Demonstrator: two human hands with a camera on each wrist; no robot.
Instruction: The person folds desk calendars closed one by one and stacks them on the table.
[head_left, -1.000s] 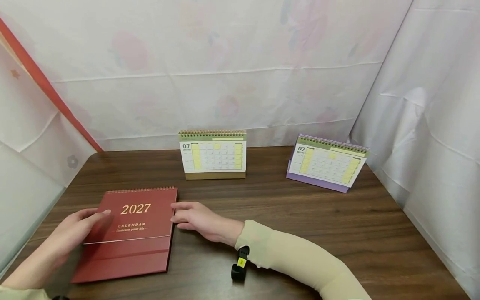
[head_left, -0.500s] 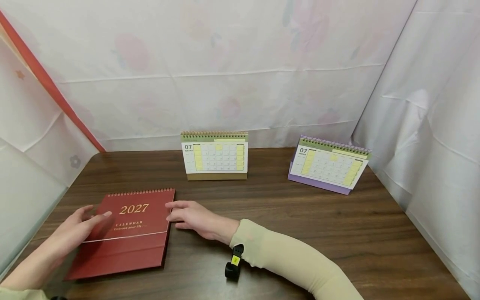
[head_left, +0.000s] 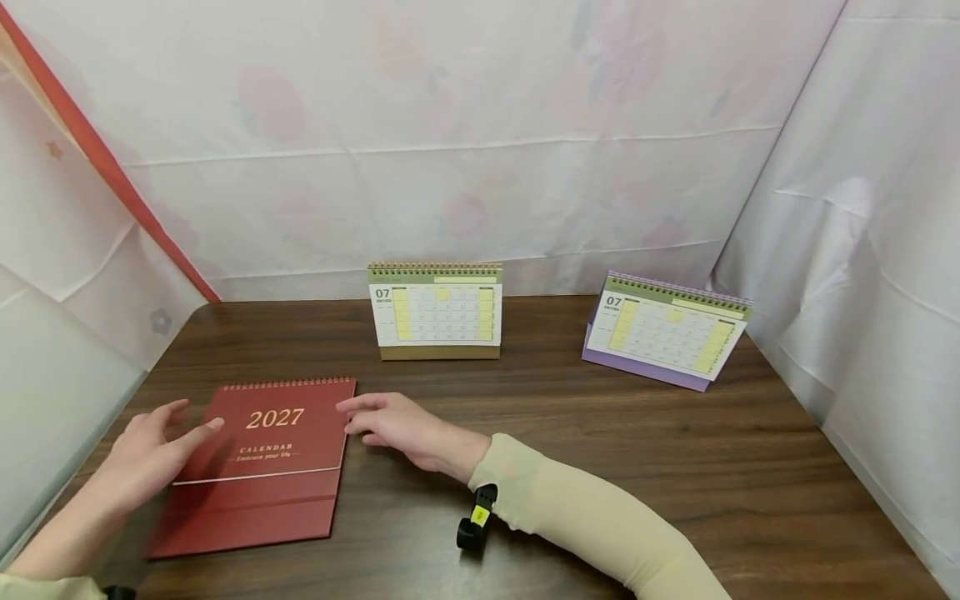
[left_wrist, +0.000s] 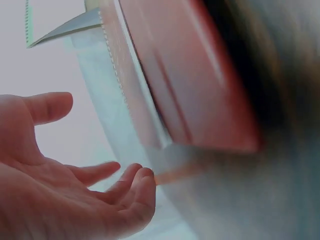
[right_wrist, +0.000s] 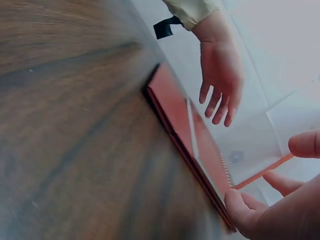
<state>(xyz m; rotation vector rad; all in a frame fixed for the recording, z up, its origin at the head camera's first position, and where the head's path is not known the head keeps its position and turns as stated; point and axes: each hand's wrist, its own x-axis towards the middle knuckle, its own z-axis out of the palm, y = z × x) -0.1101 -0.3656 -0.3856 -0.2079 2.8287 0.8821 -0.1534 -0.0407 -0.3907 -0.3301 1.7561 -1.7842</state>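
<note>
A red spiral-bound 2027 calendar (head_left: pixel 258 517) lies flat on the dark wooden table, front left in the head view. Over its left edge is my left hand (head_left: pixel 146 454), thumb and fingers spread; the left wrist view shows a gap between that hand and the calendar (left_wrist: pixel 165 75). My right hand (head_left: pixel 401 429) is at the opposite edge, near the upper right corner. Its fingers are loosely extended, with fingertips right by the cover's edge in the right wrist view, where the calendar (right_wrist: pixel 172 102) appears side-on. Neither hand grips anything.
Toward the back middle stands a tan-based desk calendar (head_left: pixel 438 317) showing month 07. A purple-based one (head_left: pixel 667 333) stands angled at the back right. White patterned cloth (head_left: pixel 420 125) hangs behind the table (head_left: pixel 585 467) and along both sides.
The red calendar has shifted slightly left. My left fingers have spread and come away from its edge, and my right fingers have loosened and lifted slightly. The head view has turned a little.
</note>
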